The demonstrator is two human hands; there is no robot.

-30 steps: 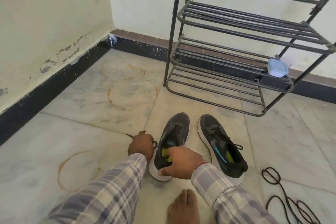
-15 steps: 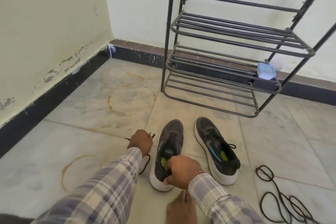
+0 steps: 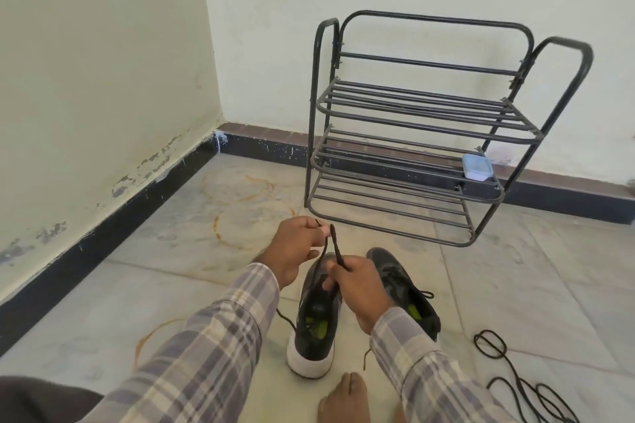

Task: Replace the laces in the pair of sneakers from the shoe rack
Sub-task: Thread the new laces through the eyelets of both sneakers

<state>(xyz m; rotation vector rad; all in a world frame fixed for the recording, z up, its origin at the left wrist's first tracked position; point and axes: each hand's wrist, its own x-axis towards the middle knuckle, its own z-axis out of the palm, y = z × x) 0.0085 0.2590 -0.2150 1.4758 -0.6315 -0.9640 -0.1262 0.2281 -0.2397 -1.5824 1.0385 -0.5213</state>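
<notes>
Through the head camera I saw both hands raised above the floor (image 3: pixel 206 285) in front of me, sharing 1 dark lace (image 3: pixel 336 244). The left hand (image 3: pixel 295 249) was curled round the lace, with a short tip poking out above its knuckles. The right hand (image 3: pixel 360 292) pinched the same lace lower down between thumb and fingers. From the hands, 1 strand dropped into the grey sneaker (image 3: pixel 314 333) just below them. That sneaker stood on the floor with its white heel towards me and its green insole showing. Part of the lace trailed on the floor at the sneaker's left side, and another bit hung beneath the right wrist. I could not tell how many eyelets the lace passed through. The second sneaker (image 3: pixel 405 292) sat just beside the first, on its right, partly behind the right hand, laced, with a bow at its opening. Well to the right, a loose black lace (image 3: pixel 491 345) lay in loops on the floor. The black metal shoe rack (image 3: pixel 412 113) stood against the far wall beyond both sneakers, its 3 barred shelves carrying only a small container with a blue lid (image 3: pixel 477 166), at the right end of the middle shelf. Plaid sleeves (image 3: pixel 213 336) covered both forearms, and a bare foot (image 3: pixel 343 398) rested on the floor near the sneaker's heel.
</notes>
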